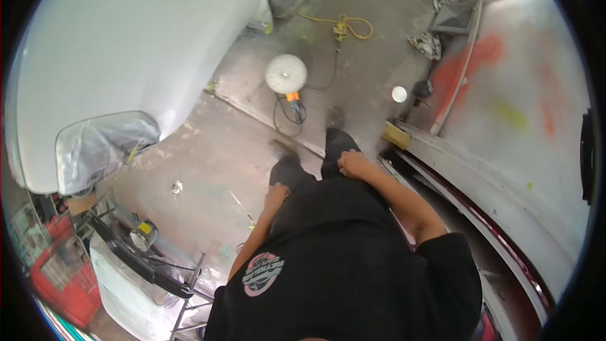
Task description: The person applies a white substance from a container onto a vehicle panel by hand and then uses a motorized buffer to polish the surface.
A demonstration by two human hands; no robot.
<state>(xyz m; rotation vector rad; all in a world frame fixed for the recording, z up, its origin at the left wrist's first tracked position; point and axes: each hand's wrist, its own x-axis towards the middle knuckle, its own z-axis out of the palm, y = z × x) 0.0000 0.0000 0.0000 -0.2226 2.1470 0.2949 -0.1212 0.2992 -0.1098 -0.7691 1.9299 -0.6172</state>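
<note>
Head view: left hand (276,194) and right hand (353,163) rest empty on thighs, loosely curled. Polisher (286,76) and its cord (287,113) lie ahead on floor; likely trip hazard.

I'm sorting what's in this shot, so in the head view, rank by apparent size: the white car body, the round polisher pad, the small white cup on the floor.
1. White car body, by far the largest.
2. Polisher pad.
3. White cup, smallest.
The car sits nearer the camera, which exaggerates its size.
</note>
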